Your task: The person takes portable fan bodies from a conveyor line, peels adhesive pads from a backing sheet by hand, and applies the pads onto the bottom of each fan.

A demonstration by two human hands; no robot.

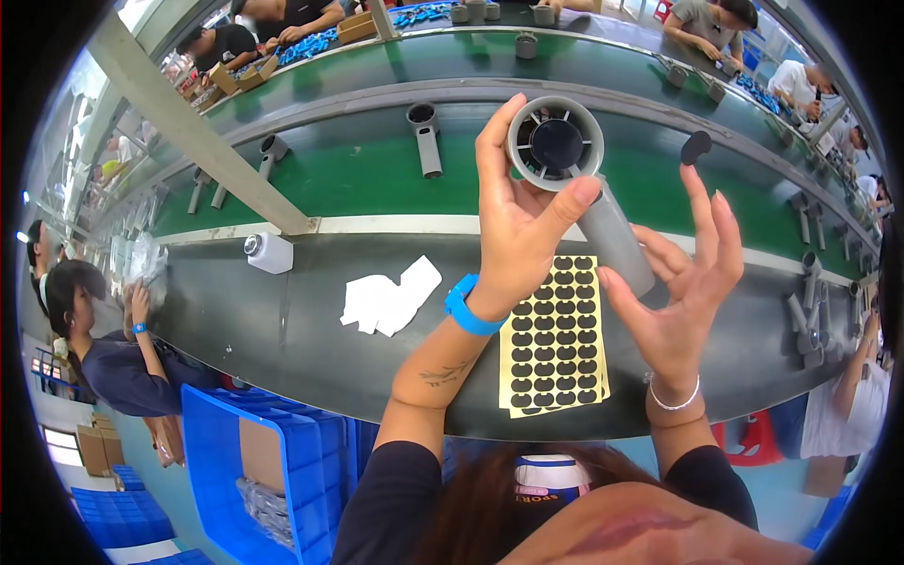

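My left hand [527,202] is wrapped round the head of a grey handheld fan housing [617,235]. Its round opening faces up, with spokes and a black hub inside, and the handle slants down to the right. My right hand [683,282] has its fingers spread. A small black sticker [696,148] clings to its raised index fingertip. The thumb and lower fingers lie around the handle's lower end; whether they touch it is unclear. Beneath the hands, a yellow sheet [506,377] carries rows of black stickers on the dark worktop.
Crumpled white paper [388,299] and a white bottle [270,253] lie to the left. Beyond a metal edge runs a green conveyor [358,179] with another grey housing [426,141]. More housings [812,315] sit at right. A blue crate [301,480] stands below left. Co-workers sit around.
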